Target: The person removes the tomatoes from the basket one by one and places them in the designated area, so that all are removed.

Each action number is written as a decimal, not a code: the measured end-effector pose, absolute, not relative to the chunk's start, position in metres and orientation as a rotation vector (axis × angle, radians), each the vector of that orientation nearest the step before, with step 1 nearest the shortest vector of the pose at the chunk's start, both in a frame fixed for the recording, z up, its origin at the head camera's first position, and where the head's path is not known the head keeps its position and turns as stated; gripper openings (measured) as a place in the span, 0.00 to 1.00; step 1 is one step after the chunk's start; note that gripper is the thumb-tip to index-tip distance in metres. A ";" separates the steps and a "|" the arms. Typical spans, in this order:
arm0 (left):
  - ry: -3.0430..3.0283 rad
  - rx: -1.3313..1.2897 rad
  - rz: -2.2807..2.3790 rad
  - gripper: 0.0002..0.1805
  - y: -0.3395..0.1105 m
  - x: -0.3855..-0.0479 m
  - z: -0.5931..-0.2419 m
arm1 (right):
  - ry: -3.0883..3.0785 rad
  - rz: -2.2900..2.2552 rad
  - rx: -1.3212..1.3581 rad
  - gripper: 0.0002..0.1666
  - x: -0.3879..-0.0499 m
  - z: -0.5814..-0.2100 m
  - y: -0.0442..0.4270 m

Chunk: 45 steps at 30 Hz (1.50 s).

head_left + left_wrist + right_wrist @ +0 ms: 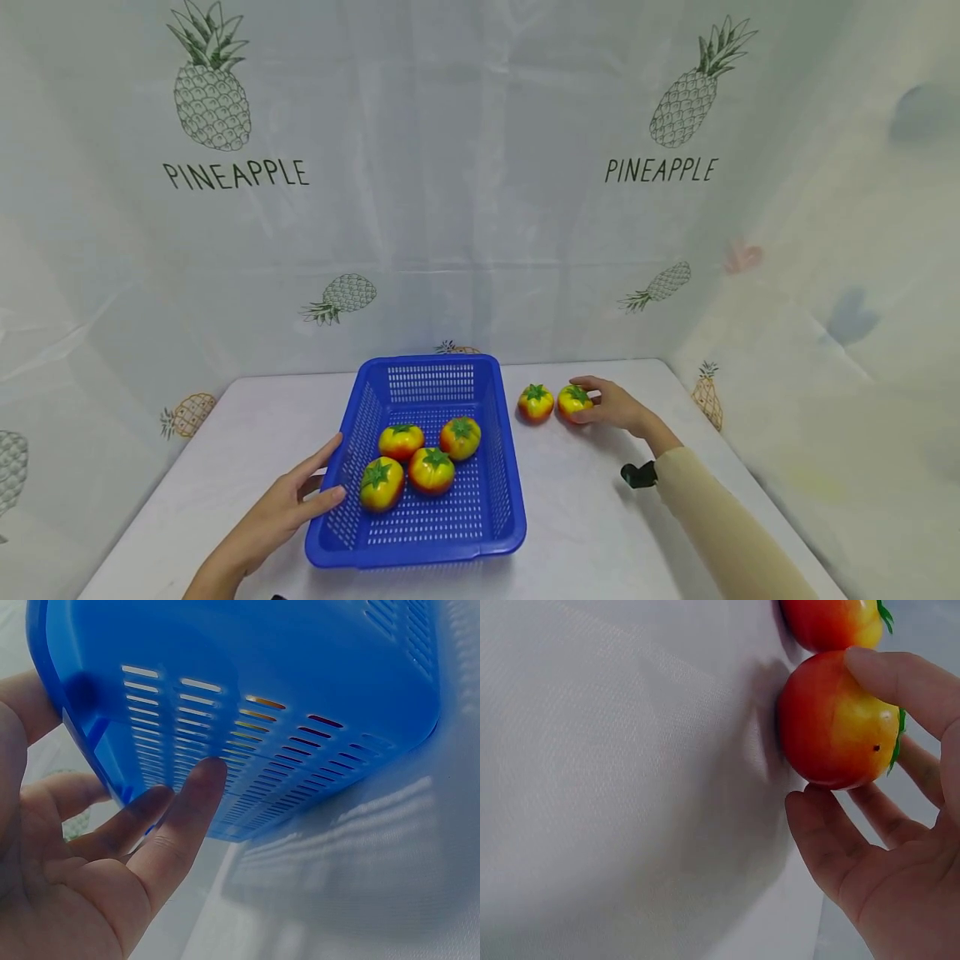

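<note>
A blue plastic basket (422, 550) with slotted walls stands on the table, holding several glossy red-yellow tomatoes (431, 472) with green leafy tops. At its left side my left hand (281, 508) holds the rim; the left wrist view shows the thumb over the edge and fingers (180, 825) against the outer wall. To the basket's right, my right hand (617, 405) grips a tomato (832, 724) between thumb and fingers, at table level. Another tomato (536, 403) sits just left of it, between it and the basket.
The table has a white cover (577, 517). A pale sheet with pineapple prints (480, 208) hangs behind it and at the sides. Near the right sleeve (727, 517) is a small dark object (639, 476), apparently at the wrist.
</note>
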<state>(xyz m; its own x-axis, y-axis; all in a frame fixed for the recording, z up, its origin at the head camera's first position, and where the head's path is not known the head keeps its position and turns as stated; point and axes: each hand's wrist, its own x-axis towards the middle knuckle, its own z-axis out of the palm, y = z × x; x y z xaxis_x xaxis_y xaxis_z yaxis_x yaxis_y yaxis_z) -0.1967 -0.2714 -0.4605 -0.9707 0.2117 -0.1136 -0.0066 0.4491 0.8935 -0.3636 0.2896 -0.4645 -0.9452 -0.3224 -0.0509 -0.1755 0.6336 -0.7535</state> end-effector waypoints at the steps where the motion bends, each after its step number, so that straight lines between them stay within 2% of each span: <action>1: 2.489 0.180 1.538 0.46 -0.272 -0.197 -0.461 | 2.673 -1.202 -0.413 0.44 -0.363 -0.464 0.290; 23: 2.498 0.165 1.530 0.47 -0.271 -0.197 -0.459 | 2.690 -1.224 -0.438 0.46 -0.358 -0.447 0.302; 33: 2.497 0.153 1.511 0.48 -0.271 -0.197 -0.459 | 2.800 -1.169 -0.548 0.44 -0.344 -0.410 0.293; 45: 2.491 0.158 1.519 0.48 -0.273 -0.197 -0.460 | 2.849 -1.128 -0.680 0.44 -0.333 -0.362 0.251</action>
<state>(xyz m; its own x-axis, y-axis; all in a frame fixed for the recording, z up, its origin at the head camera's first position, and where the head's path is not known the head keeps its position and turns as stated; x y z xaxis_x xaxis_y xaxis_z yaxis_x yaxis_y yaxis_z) -0.1973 -0.2725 -0.4602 -0.9701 0.2047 -0.1301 -0.0221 0.4598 0.8877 -0.3331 0.2511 -0.3619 -0.9061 -0.3944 0.1528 -0.3921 0.6477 -0.6533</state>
